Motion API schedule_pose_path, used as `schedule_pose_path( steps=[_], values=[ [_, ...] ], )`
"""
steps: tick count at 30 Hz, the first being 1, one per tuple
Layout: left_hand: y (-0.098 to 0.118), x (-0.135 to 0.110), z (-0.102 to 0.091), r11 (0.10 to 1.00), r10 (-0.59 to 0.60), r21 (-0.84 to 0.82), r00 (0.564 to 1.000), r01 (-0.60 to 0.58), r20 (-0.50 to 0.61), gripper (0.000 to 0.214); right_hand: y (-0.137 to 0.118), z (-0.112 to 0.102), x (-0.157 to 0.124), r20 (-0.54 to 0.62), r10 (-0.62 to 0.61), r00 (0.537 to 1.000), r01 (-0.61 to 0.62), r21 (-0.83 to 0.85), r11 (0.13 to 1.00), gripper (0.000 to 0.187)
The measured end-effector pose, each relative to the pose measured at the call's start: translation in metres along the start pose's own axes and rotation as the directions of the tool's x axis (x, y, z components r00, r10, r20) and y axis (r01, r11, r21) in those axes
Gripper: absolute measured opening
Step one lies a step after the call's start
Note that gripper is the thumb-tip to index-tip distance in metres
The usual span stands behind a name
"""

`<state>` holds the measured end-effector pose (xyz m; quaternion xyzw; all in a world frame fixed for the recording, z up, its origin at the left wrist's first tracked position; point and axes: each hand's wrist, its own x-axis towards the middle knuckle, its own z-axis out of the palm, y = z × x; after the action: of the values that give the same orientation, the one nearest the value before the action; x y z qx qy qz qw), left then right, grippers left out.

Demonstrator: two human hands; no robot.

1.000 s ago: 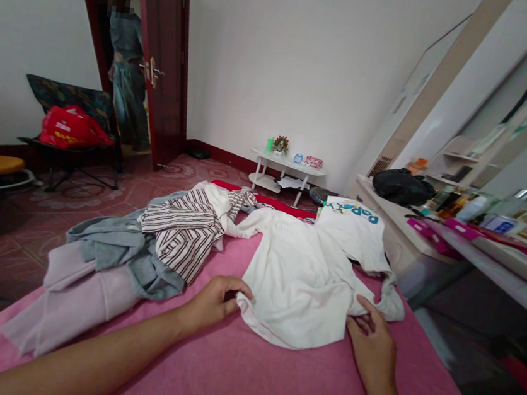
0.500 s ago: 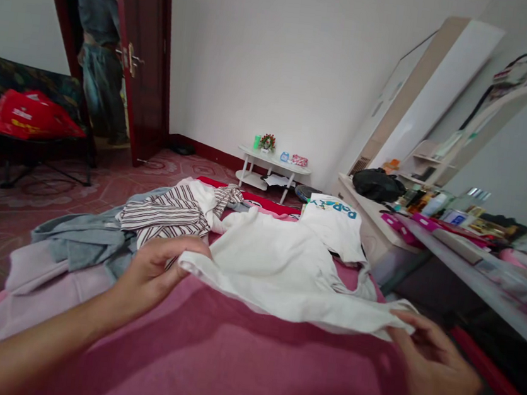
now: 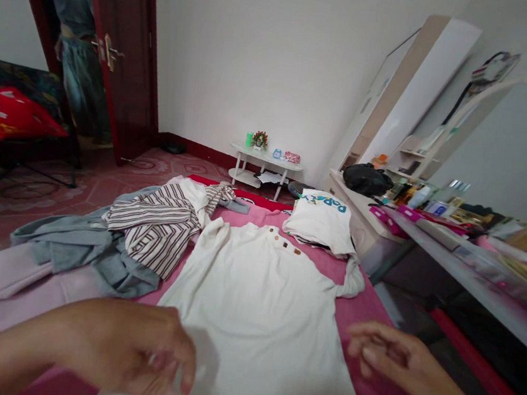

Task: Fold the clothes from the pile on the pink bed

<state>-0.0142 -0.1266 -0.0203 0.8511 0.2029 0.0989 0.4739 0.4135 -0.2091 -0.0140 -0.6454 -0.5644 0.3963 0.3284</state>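
A white short-sleeved shirt (image 3: pixel 256 304) with small buttons at the collar lies spread flat on the pink bed cover (image 3: pixel 374 311), hem toward me. My left hand (image 3: pixel 132 350) is closed at the hem's left corner, white fabric under its fingers. My right hand (image 3: pixel 392 358) hovers at the shirt's right edge with fingers curled together. Whether it pinches cloth is unclear.
A striped shirt (image 3: pixel 160 224), a grey garment (image 3: pixel 72 242) and a pale pink one (image 3: pixel 12 267) lie heaped on the left. A folded white printed T-shirt (image 3: pixel 322 220) sits at the far right corner. A cluttered desk (image 3: pixel 453 244) runs along the right. A person stands in the doorway (image 3: pixel 76 62).
The white shirt was crumpled, then lifted by its hem in both hands and pulled toward me. It now lies flat and spread out, and my hands are lower and nearer.
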Motion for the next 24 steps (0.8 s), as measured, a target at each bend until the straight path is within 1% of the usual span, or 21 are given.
schedule_pose_path(
  steps=[1,2,3,4,5,6,7,8,9,11,12,13,14,16,17,18,20,21,22,23,24],
  values=[
    [-0.001,0.021,-0.007,0.999,-0.014,0.051,0.994,0.009,0.106,0.028,-0.004,0.005,0.021,-0.022,-0.015,1.0,0.016,0.015,1.0,0.039],
    [-0.005,0.042,-0.01,0.992,-0.005,0.123,0.998,-0.002,0.062,0.029,-0.003,0.008,0.043,-0.086,-0.05,0.995,0.051,0.01,0.999,0.039],
    [-0.012,0.062,-0.011,0.98,0.024,0.196,0.999,-0.017,-0.033,0.033,0.002,0.011,0.065,-0.165,-0.1,0.981,0.097,-0.028,0.995,0.037],
    [-0.022,0.08,-0.008,0.964,0.042,0.265,0.991,-0.006,-0.127,0.037,0.01,0.014,0.085,-0.252,-0.168,0.953,0.147,-0.1,0.984,0.035],
    [-0.034,0.097,-0.002,0.938,0.059,0.346,0.973,0.023,-0.224,0.043,0.02,0.017,0.104,-0.34,-0.249,0.907,0.187,-0.204,0.961,0.034],
    [-0.047,0.11,0.006,0.899,0.064,0.431,0.948,0.082,-0.313,0.047,0.032,0.019,0.12,-0.404,-0.309,0.861,0.193,-0.304,0.933,0.036],
    [-0.06,0.121,0.015,0.853,0.07,0.504,0.929,0.134,-0.364,0.048,0.043,0.023,0.133,-0.457,-0.342,0.821,0.16,-0.391,0.906,0.04],
    [-0.072,0.129,0.023,0.81,0.081,0.56,0.911,0.176,-0.405,0.048,0.052,0.026,0.143,-0.494,-0.351,0.796,0.1,-0.464,0.88,0.044],
    [-0.081,0.134,0.03,0.773,0.091,0.6,0.899,0.209,-0.429,0.048,0.059,0.029,0.149,-0.509,-0.338,0.791,0.028,-0.523,0.852,0.047],
    [-0.093,0.138,0.038,0.732,0.113,0.642,0.889,0.228,-0.445,0.048,0.066,0.031,0.156,-0.488,-0.284,0.825,-0.094,-0.615,0.783,0.047],
    [-0.095,0.139,0.04,0.725,0.121,0.651,0.888,0.227,-0.444,0.049,0.067,0.03,0.156,-0.47,-0.258,0.844,-0.132,-0.648,0.75,0.044],
    [-0.096,0.138,0.04,0.721,0.125,0.655,0.888,0.224,-0.442,0.049,0.066,0.027,0.156,-0.466,-0.239,0.852,-0.16,-0.666,0.728,0.039],
    [-0.095,0.138,0.039,0.72,0.128,0.658,0.89,0.22,-0.438,0.05,0.066,0.021,0.155,-0.488,-0.229,0.842,-0.189,-0.666,0.722,0.036],
    [-0.093,0.137,0.037,0.721,0.125,0.658,0.892,0.219,-0.434,0.051,0.066,0.007,0.153,-0.583,-0.232,0.778,-0.262,-0.638,0.724,0.032],
    [-0.092,0.137,0.036,0.722,0.122,0.657,0.893,0.219,-0.433,0.052,0.067,0.001,0.152,-0.612,-0.235,0.755,-0.297,-0.639,0.71,0.03],
    [-0.091,0.137,0.036,0.722,0.121,0.656,0.894,0.219,-0.431,0.051,0.068,-0.005,0.152,-0.612,-0.234,0.755,-0.325,-0.66,0.677,0.025],
    [-0.089,0.138,0.036,0.722,0.12,0.657,0.897,0.216,-0.426,0.051,0.067,-0.008,0.152,-0.535,-0.233,0.812,-0.337,-0.757,0.56,0.015],
    [-0.089,0.139,0.036,0.721,0.121,0.658,0.897,0.215,-0.425,0.05,0.063,-0.005,0.154,-0.482,-0.251,0.84,-0.316,-0.809,0.495,0.014],
    [-0.089,0.139,0.036,0.72,0.122,0.66,0.897,0.215,-0.425,0.05,0.058,0.0,0.157,-0.439,-0.283,0.853,-0.285,-0.845,0.453,0.017],
    [-0.088,0.139,0.037,0.717,0.124,0.662,0.896,0.216,-0.426,0.051,0.05,0.008,0.162,-0.415,-0.325,0.85,-0.241,-0.854,0.461,0.02],
    [-0.088,0.139,0.037,0.715,0.126,0.664,0.895,0.216,-0.427,0.051,0.042,0.017,0.17,-0.407,-0.367,0.837,-0.184,-0.84,0.511,0.023]
  ],
)
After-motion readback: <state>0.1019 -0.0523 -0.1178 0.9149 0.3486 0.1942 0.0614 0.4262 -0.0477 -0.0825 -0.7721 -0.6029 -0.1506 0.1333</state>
